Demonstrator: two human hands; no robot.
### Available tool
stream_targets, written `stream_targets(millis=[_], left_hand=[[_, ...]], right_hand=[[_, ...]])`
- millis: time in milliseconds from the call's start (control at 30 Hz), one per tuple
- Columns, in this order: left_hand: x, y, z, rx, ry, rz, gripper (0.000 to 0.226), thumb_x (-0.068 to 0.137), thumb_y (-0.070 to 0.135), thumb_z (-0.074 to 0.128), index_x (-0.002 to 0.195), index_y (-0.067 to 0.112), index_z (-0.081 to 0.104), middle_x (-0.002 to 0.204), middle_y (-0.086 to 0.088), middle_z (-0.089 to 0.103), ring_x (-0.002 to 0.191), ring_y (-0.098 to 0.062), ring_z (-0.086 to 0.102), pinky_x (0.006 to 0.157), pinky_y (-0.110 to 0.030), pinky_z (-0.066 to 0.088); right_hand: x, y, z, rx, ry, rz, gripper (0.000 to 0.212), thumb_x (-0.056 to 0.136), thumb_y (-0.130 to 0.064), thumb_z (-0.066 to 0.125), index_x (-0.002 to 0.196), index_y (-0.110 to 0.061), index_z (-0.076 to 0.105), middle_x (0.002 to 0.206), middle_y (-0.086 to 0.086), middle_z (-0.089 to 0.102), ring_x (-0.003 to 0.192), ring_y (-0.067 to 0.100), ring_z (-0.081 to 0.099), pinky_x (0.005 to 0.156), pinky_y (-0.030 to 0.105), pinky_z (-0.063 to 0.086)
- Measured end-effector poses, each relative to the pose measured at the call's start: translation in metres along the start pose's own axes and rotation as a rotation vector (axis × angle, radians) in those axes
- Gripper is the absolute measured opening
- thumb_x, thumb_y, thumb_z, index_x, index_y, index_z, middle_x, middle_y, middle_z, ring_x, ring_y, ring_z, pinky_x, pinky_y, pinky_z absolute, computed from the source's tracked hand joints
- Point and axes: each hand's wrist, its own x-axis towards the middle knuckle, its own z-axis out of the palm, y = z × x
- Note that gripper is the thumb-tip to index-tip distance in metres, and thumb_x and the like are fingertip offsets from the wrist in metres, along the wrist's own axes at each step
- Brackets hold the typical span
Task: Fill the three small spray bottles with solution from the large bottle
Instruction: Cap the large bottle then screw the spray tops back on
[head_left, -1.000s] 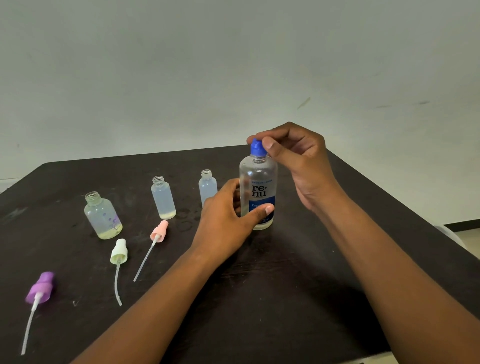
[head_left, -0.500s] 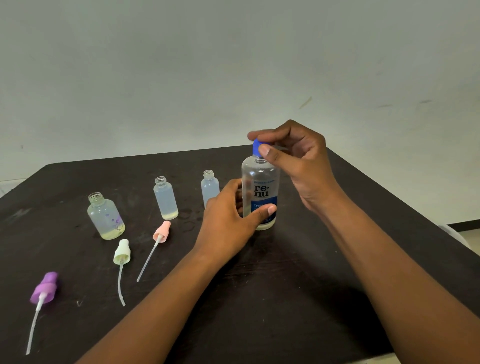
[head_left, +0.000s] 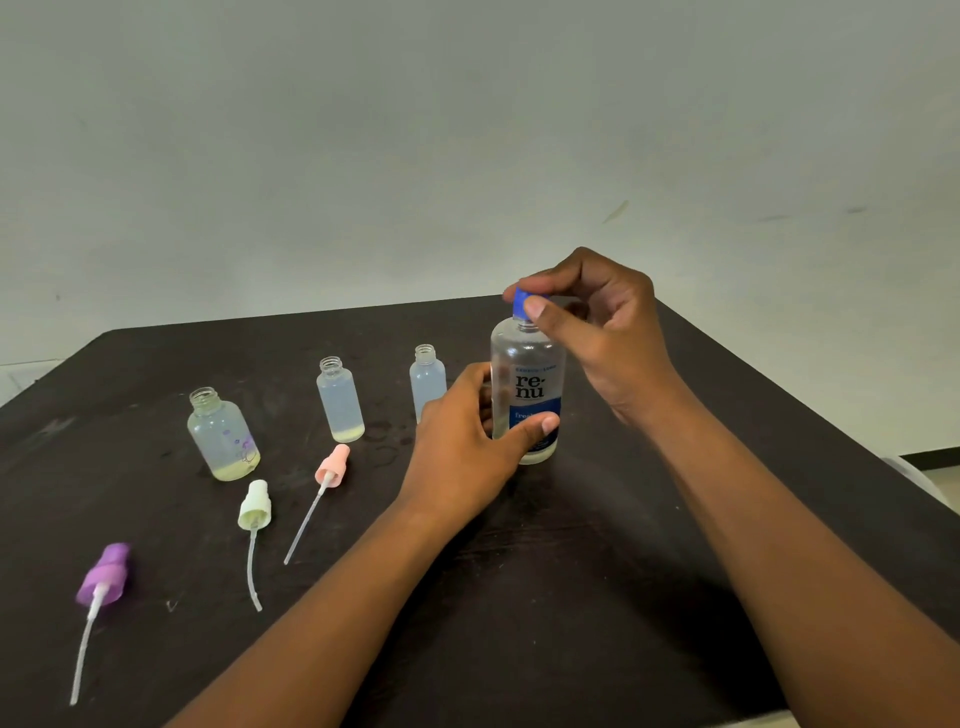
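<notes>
Head view: the left hand (head_left: 462, 447) grips the large bottle (head_left: 527, 384) upright on the bench (head_left: 597, 597), while the right hand (head_left: 597, 332) pinches its blue cap (head_left: 522, 302). All 3 small spray bottles (head_left: 340, 400) stand uncapped, holding only a little liquid, so pouring looks barely begun. 3 pump heads (head_left: 254, 506) lie near them, clear of the pour.

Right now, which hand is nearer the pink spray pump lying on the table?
Left. The left hand holds the large clear bottle at its base, just right of the pink spray pump. The right hand pinches the blue cap, farther right.
</notes>
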Motion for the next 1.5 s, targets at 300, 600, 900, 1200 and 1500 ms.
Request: stream_targets(millis=[300,600,900,1200,1500], left_hand=[[0.0005,0.0009,-0.0001,0.026,-0.017,-0.009,0.066,0.083,0.049,0.085,0.139,0.033,0.055,0.117,0.025,0.065,0.112,0.002,0.065,0.095,-0.018,0.054],[-0.0006,0.0037,-0.0012,0.013,-0.014,-0.021,0.062,0.084,0.046,0.086,0.136,0.033,0.057,0.111,0.026,0.066,0.110,0.002,0.067,0.096,-0.019,0.055],[-0.0017,0.0065,-0.0013,0.030,-0.011,-0.038,0.067,0.083,0.047,0.085,0.140,0.030,0.055,0.133,0.011,0.070,0.123,-0.009,0.068,0.105,-0.032,0.057],[-0.0016,0.0069,-0.0013,0.021,-0.003,-0.042,0.065,0.084,0.046,0.086,0.139,0.029,0.057,0.131,0.011,0.071,0.121,-0.006,0.067,0.105,-0.031,0.057],[-0.0019,0.0066,-0.0012,0.024,-0.008,-0.038,0.068,0.084,0.046,0.086,0.142,0.028,0.056,0.133,0.010,0.071,0.123,-0.008,0.067,0.105,-0.034,0.058]], right_hand=[[0.0048,0.0028,0.0066,-0.117,0.016,-0.019,0.021,0.085,-0.008,0.084,0.087,-0.024,0.070,0.086,-0.003,0.071,0.078,0.003,0.064,0.071,0.018,0.048],[0.0030,-0.0005,-0.0005,-0.011,-0.028,-0.009,0.014,0.093,0.002,0.072,0.094,-0.011,0.073,0.101,0.020,0.075,0.104,0.037,0.073,0.090,0.060,0.058],[0.0060,0.0034,0.0074,-0.158,0.008,-0.032,0.014,0.086,-0.010,0.082,0.090,-0.019,0.073,0.084,-0.013,0.069,0.076,0.001,0.061,0.069,0.013,0.045],[0.0049,-0.0012,-0.0001,0.001,-0.071,0.031,0.008,0.091,-0.012,0.069,0.098,-0.014,0.073,0.103,0.011,0.077,0.103,0.026,0.073,0.089,0.046,0.061],[0.0049,0.0030,0.0016,-0.183,-0.004,0.005,0.009,0.091,-0.008,0.077,0.099,-0.012,0.074,0.096,-0.014,0.075,0.094,0.017,0.071,0.081,0.054,0.057]])
